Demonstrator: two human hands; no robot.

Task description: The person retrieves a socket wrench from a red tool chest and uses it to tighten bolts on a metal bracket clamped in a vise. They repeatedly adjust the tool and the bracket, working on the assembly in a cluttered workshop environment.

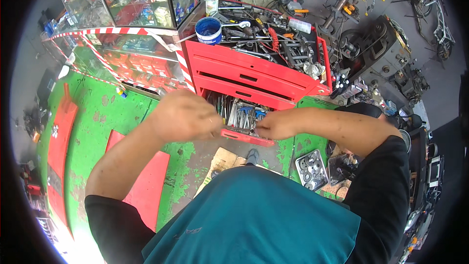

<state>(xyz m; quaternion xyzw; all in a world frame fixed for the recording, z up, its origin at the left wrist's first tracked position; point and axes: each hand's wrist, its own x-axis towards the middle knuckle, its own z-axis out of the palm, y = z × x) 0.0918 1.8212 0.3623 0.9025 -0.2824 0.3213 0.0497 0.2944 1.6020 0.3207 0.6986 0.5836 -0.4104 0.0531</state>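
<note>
A low drawer (248, 139) of the red tool cabinet (229, 61) is pulled out in front of me, full of wrenches and other metal hand tools (239, 113). Slightly blurred, my left hand (188, 117) hovers over the drawer's left front corner, its fingers curled; what they hold, if anything, is hidden. At the right end of the drawer, my right hand (277, 124) reaches in with fingers bent down and pressed together. Beside those fingers lie tools with blue handles (260, 114). I cannot make out what the right fingers grip.
Loose tools, a blue tub (208, 30) and a bottle (211, 3) crowd the cabinet top. A glass display case (132, 5) stands left. Red ramp-like panels (62, 142) lie on the green floor. To the right are a tray of metal parts (311, 170) and a machine (376, 44).
</note>
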